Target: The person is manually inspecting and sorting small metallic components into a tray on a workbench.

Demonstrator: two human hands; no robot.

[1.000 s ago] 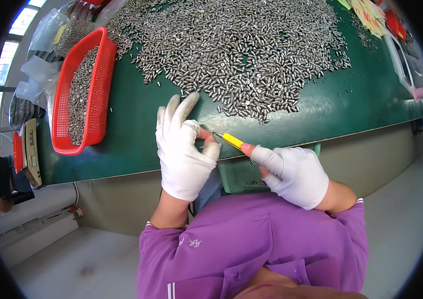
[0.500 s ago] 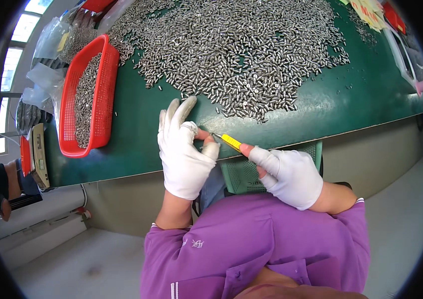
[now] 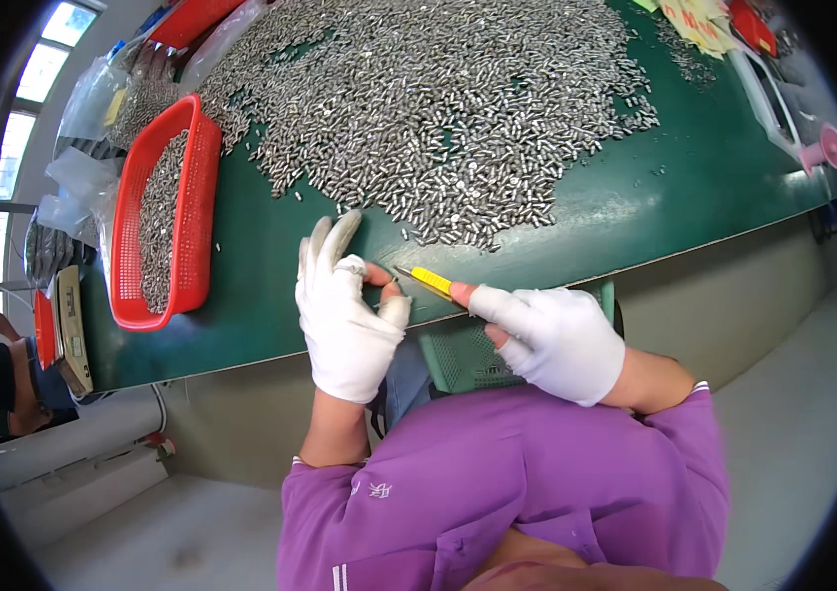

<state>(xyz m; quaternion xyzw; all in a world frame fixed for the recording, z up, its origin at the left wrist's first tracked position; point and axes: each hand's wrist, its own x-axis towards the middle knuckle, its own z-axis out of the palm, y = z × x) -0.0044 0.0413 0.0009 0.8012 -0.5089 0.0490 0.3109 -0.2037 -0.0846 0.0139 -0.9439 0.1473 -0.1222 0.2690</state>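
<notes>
My left hand (image 3: pixel 344 335), in a white glove, has its thumb and forefinger brought in to a narrow pinch, the bare tips poking out, while the other fingers fan up and away. If a small part sits in that pinch, it is too small for me to tell. My right hand (image 3: pixel 566 345), gloved the same way, is closed round the yellow-handled tool (image 3: pixel 431 281), whose thin metal point aims at the left fingertips, just beside them; I cannot tell whether it touches.

All this sits over the near edge of the green table (image 3: pixel 625 212). Beyond my left fingers spreads the big heap of metal pieces (image 3: pixel 438 138), with the red basket (image 3: pixel 200 212), holding more of them, off to the left. Below the table edge, in front of my body, is a green basket (image 3: pixel 441 369).

To do this well, I judge that small, controlled strokes from the right wrist serve better than pushing with the whole arm. The pinch wants to be firm but not clenched, with the spread fingers well out of the point's line. Because those left tips are bare, a slip could nick me, so light pressure and a steady angle matter most.
</notes>
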